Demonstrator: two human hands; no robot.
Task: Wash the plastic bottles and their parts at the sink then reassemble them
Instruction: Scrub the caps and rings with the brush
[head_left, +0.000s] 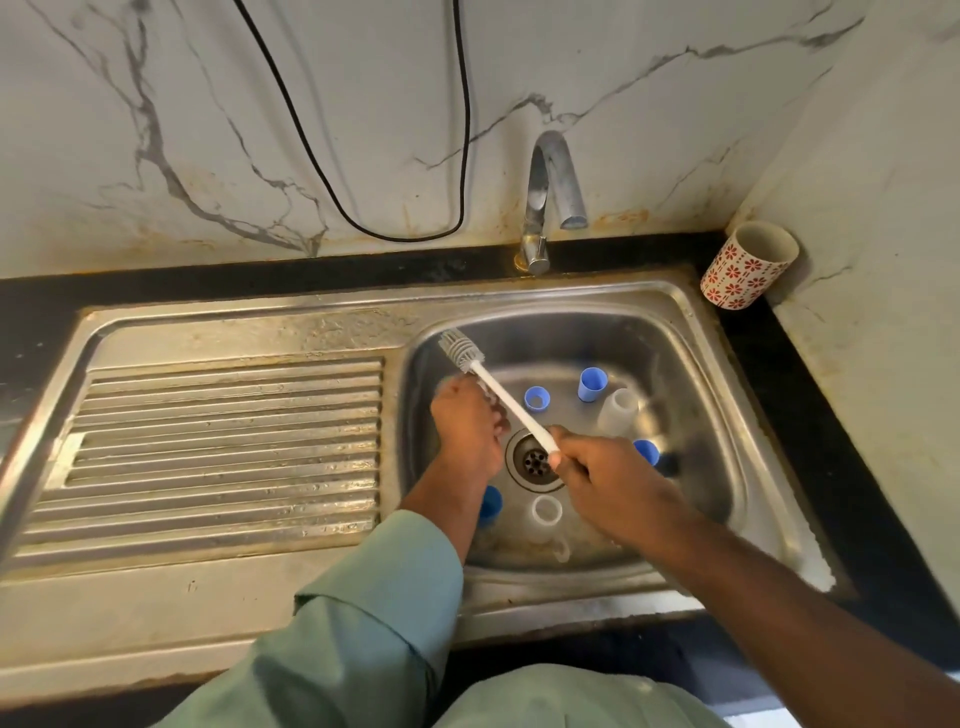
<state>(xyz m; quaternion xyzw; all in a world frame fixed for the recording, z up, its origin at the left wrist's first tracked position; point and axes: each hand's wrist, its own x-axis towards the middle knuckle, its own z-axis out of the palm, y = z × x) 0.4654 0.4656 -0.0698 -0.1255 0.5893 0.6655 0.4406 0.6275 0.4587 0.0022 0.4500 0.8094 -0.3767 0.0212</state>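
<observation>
Marble-walled corner, steel sink (691, 332) with ribbed drainboard (228, 447), tap (550, 182) above, patterned cup (748, 265) on the counter. Right hand (597, 478) gripping a white brush (498, 395) by its handle, bristles up over the basin's left edge. Left hand (467, 421) curled around something small and pale, unclear what. Blue caps (537, 399) and clear bottle (617, 410) scattered on the basin floor around the drain (535, 460).

A red-flowered cup (748, 266) stands in the counter corner, and a black cable (363, 156) loops down the marble wall (208, 130)
</observation>
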